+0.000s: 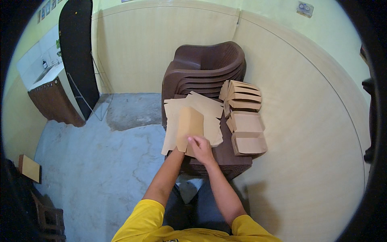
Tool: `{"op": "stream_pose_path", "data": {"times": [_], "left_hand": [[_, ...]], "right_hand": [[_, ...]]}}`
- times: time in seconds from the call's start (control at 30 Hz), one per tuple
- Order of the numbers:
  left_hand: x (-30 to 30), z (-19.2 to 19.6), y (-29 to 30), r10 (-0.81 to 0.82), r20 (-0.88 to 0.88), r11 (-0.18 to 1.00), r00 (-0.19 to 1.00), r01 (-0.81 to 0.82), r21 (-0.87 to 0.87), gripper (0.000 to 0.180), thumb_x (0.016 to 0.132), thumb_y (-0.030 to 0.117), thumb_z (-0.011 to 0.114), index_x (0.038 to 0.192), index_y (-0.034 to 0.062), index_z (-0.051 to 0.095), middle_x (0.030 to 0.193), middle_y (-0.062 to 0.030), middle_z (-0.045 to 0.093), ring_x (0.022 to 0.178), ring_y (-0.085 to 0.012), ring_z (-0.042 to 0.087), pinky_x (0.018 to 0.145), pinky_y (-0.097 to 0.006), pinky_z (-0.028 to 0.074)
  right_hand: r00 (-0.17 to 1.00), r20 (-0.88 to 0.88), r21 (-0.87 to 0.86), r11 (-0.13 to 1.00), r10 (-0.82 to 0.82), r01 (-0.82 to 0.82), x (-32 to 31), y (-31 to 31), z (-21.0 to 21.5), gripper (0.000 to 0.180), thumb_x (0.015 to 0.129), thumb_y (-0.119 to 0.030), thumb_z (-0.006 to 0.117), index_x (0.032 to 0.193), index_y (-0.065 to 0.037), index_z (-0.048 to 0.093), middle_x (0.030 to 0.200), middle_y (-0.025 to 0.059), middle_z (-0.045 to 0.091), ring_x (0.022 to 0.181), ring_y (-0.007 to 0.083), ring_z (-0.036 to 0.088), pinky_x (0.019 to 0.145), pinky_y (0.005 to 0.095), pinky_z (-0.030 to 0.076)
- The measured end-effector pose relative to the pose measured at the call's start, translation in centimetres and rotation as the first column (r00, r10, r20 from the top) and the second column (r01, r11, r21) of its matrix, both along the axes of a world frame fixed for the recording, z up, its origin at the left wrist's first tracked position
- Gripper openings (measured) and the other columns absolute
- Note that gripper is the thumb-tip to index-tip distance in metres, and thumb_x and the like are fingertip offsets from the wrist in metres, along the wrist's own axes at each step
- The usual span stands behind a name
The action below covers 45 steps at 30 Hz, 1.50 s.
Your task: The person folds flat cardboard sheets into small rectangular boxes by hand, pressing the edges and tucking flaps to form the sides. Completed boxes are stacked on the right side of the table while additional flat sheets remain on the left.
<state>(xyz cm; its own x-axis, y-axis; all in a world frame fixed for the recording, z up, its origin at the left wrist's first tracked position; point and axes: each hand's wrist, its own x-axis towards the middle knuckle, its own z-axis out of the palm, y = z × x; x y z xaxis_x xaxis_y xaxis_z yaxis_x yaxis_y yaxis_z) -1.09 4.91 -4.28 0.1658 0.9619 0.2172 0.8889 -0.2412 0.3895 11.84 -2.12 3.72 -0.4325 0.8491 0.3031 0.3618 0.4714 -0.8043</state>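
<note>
A brown cardboard box blank, partly folded, is held up over a stack of flat cardboard blanks. My right hand is closed at its lower right edge, fingers curled and thumb against the card. My left forearm runs up behind the piece, which hides my left hand and its fingers. To the right of the stack stands an open, formed cardboard box with its lid laid back. Beyond that, several formed boxes are nested together.
The blanks lie on a dark brown plastic surface, in front of stacked brown plastic chairs. A panelled wall rises close on the right. An ironing board leans by a sink counter at the far left.
</note>
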Motion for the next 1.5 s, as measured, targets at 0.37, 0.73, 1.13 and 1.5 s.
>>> {"op": "stream_pose_path", "data": {"times": [0.37,0.73,1.13,1.5], "left_hand": [[0.0,-4.1,2.1,-0.040,0.901,0.997,0.431,0.077,0.007,0.058,0.110,0.044,0.041,0.158,0.0125,0.046,0.159,-0.0121,0.048,0.149,-0.0302,0.041,0.124,-0.053,0.031],[0.1,-7.1,4.1,0.077,0.729,0.868,-0.680,0.406,0.287,0.055,0.111,0.045,0.039,0.155,0.0127,0.049,0.150,-0.0132,0.056,0.142,-0.0316,0.049,0.118,-0.054,0.039],[0.1,-6.4,3.9,0.144,0.761,0.927,-0.633,0.356,0.121,0.053,0.113,0.046,0.039,0.150,0.0127,0.055,0.144,-0.0148,0.063,0.135,-0.0338,0.056,0.111,-0.057,0.047],[4.4,4.5,-0.6,0.158,-0.630,0.982,0.760,-0.057,0.178,0.025,0.093,0.023,0.064,0.108,0.0046,0.073,0.116,-0.0128,0.076,0.100,-0.0310,0.075,0.080,-0.047,0.060]], "right_hand": [[0.810,0.583,-0.011,0.998,0.061,-0.067,-0.9,9.4,-2.4,0.068,0.110,-0.064,0.032,0.171,-0.033,0.028,0.181,0.0033,0.014,0.167,0.0312,0.008,0.128,0.0721,0.005],[0.835,0.551,-0.038,0.999,-0.001,0.027,-1.4,11.7,-3.6,0.075,0.110,-0.062,0.035,0.172,-0.023,0.023,0.182,0.0070,0.010,0.167,0.0349,0.004,0.129,0.0693,0.003],[0.983,0.025,-0.023,0.984,0.180,-0.179,4.3,-2.9,-1.5,0.110,0.085,-0.028,0.084,0.171,-0.007,0.019,0.179,0.0211,0.011,0.166,0.0347,0.010,0.133,0.0454,0.018],[0.856,-0.234,-0.116,0.888,-0.460,0.445,8.2,-0.9,-5.5,0.047,0.093,-0.001,0.055,0.139,0.004,0.063,0.128,0.0205,0.073,0.119,0.0319,0.070,0.106,0.0406,0.051]]}}
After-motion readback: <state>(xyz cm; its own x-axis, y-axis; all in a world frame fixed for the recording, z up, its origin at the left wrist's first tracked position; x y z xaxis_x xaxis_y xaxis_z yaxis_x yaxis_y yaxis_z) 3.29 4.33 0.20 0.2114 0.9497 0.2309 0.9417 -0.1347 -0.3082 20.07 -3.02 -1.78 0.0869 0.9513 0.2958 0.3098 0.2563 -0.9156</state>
